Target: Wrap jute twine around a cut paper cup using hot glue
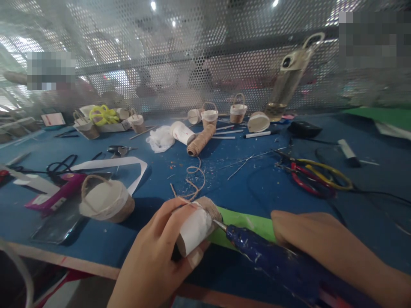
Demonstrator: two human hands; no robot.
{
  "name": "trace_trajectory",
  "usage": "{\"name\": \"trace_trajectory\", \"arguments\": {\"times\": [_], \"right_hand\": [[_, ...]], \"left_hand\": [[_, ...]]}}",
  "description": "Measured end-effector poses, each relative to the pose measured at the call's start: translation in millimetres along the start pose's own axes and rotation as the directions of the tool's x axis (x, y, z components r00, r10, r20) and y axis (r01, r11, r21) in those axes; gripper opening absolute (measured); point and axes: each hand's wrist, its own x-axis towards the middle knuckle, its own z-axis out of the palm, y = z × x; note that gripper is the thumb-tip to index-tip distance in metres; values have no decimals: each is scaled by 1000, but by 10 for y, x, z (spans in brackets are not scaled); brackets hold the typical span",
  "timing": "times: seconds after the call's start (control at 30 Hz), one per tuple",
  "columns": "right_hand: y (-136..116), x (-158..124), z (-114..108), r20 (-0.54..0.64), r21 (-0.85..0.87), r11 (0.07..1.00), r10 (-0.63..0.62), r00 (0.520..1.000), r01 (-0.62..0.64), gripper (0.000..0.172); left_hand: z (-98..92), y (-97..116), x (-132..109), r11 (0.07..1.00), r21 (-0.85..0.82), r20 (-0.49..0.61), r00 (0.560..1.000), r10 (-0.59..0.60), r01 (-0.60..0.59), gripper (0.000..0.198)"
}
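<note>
My left hand (160, 248) is closed around a paper cup (195, 229) lying on its side, its lower part wrapped in brown twine. In my right hand (305, 231) is a dark blue hot glue gun (263, 248), whose metal nozzle touches or nearly touches the cup at the border of the twine. Beneath both lies a bright green strip (247, 224). From the cup a loose length of twine (203, 182) curls back toward a twine roll (201, 140). Left of my left hand stands a small twine-wrapped cup basket (109, 201) with a handle.
Scissors (316, 175) with red and yellow handles and a cable lie at right. Behind are several small baskets (238, 112), a white cup (182, 132), and a tilted bottle (285, 85) against the perforated metal screen (199, 51). A phone (58, 226) lies left, near the table edge.
</note>
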Motion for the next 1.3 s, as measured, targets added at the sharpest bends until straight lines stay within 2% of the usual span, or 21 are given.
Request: {"name": "trace_trajectory", "arguments": {"times": [0.13, 0.23, 0.43, 0.73, 0.87, 1.03, 1.3], "right_hand": [[4, 819, -235, 17, 12, 1000, -7, 1000, 6, 18], [-37, 1112, -393, 14, 20, 999, -27, 1000, 26, 20], [-67, 1039, -536, 55, -58, 993, -103, 993, 107, 26], [-105, 1094, -538, 14, -46, 997, -66, 998, 67, 22], [-31, 1080, -510, -38, -3, 988, -154, 987, 154, 22], [34, 1069, -506, -12, 15, 966, -256, 967, 256, 22], [-39, 1116, -549, -47, -91, 979, -188, 981, 183, 22]], "left_hand": [[4, 2, 9, 1000, -4, -11, 1000, 5, -5, 44], [7, 3, 8, 1000, -7, -16, 1000, 13, -13, 44], [7, 6, -2, 1000, 7, -11, 1000, 2, -2, 46], [1, 12, 12, 999, 30, -18, 999, 27, -26, 42], [-4, 19, 14, 999, 27, -25, 999, 23, -22, 41], [5, 12, 16, 1000, 29, -25, 1000, 2, -1, 40], [5, 8, -2, 999, 32, -8, 1000, 11, -11, 44]]}}
